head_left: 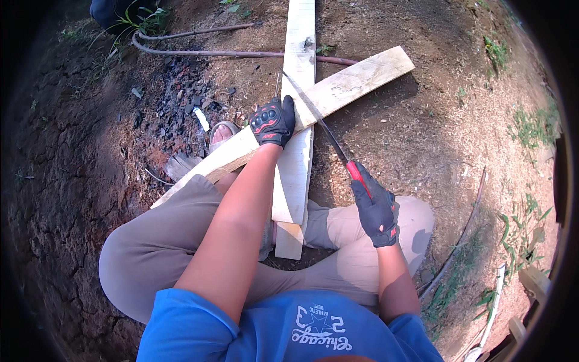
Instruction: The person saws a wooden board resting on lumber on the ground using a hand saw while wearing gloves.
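Observation:
My left hand [273,122], in a black glove with red trim, grips a pale wooden board [368,75] that lies slantwise from my left leg up to the far right. Beneath it, other boards [294,187] stretch away from me between my legs, one upon another. A hand saw [333,137] with a red handle is in my gloved right hand [376,208]. Its long, narrow blade crosses the slanting board just right of my left hand. From this view I cannot tell how deep the teeth sit in the wood. My right fingers wrap round the handle.
My bent legs [163,241] flank the boards. A long bent stick [223,53] passes by their far part. Black charcoal bits [175,90] lie on the dirt to the left. At right are a thin branch [461,241], weeds [528,235] and wood pieces [534,282].

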Motion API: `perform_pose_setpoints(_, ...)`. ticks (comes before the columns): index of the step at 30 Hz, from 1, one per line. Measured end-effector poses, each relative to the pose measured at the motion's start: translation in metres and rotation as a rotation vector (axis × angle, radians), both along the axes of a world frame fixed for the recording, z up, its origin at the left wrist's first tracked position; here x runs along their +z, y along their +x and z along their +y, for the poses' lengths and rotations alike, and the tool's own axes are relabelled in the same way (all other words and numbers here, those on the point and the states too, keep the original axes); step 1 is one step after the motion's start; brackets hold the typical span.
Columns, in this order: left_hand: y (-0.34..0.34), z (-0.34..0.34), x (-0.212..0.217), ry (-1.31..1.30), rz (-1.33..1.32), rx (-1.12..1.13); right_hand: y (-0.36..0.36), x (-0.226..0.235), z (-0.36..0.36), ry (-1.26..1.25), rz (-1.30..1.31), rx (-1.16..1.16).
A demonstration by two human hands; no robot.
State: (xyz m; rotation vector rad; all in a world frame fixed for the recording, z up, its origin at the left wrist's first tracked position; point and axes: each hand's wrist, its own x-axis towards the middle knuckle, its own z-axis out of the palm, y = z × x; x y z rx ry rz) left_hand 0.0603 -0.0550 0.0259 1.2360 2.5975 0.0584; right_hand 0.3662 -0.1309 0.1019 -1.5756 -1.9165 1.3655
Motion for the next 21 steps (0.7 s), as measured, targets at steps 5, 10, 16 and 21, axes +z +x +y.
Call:
perform_pose_setpoints(5,-0.001,0.002,0.000,0.035,0.019,-0.046,0.003,0.004,0.003,0.036,0.004,-0.006)
perform_pose_setpoints(10,-0.003,-0.006,-0.009,0.052,0.038,-0.089,0.002,0.000,0.010,-0.024,0.028,-0.017)
perform_pose_setpoints(16,-0.003,-0.004,-0.010,0.057,0.062,-0.090,-0.046,-0.017,0.039,0.119,0.088,-0.009)
perform_pose_setpoints(21,-0.005,-0.001,-0.006,0.020,-0.004,-0.022,-0.043,-0.019,0.070,0.018,0.052,0.065)
